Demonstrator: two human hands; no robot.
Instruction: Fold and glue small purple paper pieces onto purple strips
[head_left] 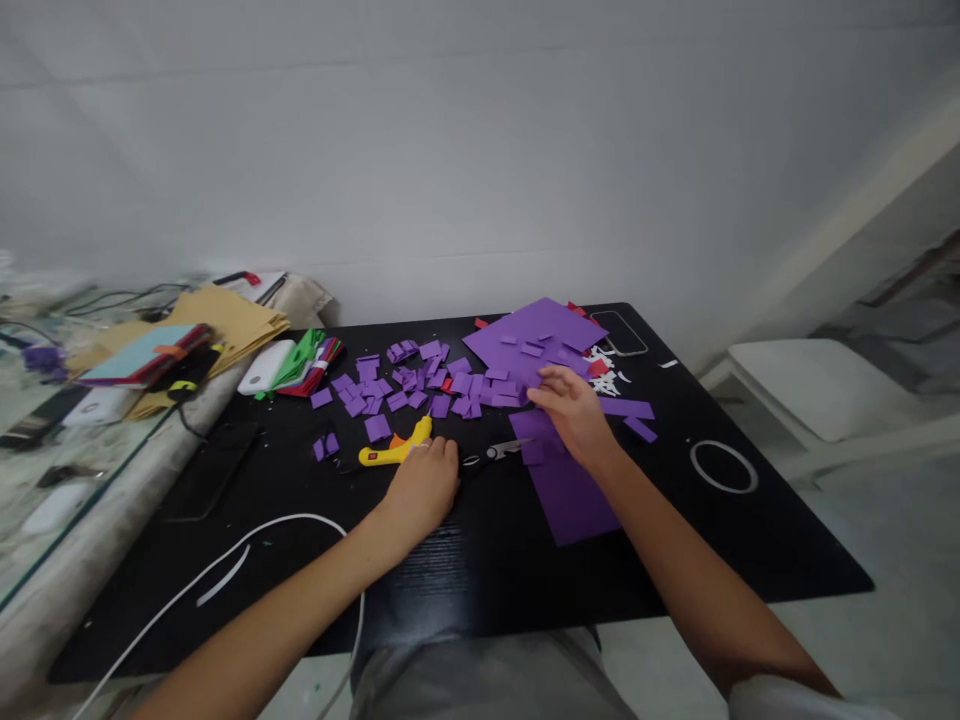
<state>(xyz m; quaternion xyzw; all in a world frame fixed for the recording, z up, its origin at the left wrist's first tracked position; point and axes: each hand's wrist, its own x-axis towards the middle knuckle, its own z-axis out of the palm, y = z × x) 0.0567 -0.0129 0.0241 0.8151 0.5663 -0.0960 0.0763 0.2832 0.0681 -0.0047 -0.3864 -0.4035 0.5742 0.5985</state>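
Observation:
My left hand (424,485) rests on the black table with its fingers curled down; what lies under them is hidden. It touches or nearly touches the yellow glue gun (397,452), and black-handled scissors (499,452) lie just to its right. My right hand (574,408) hovers over the purple sheet (574,500), thumb and fingers apart, with no object visible between them. Many small folded purple paper pieces (367,385) are scattered left of it. Behind it lies another purple sheet (517,330) with a few pieces on top.
White and red paper scraps (607,375) and purple strips (634,410) sit at the right. A white cable (247,535) crosses the table's left side. Coloured bundles (311,365), a dark phone-like slab (214,470) and brown envelopes (240,325) are at the left. A white stool (795,385) stands beyond the right edge.

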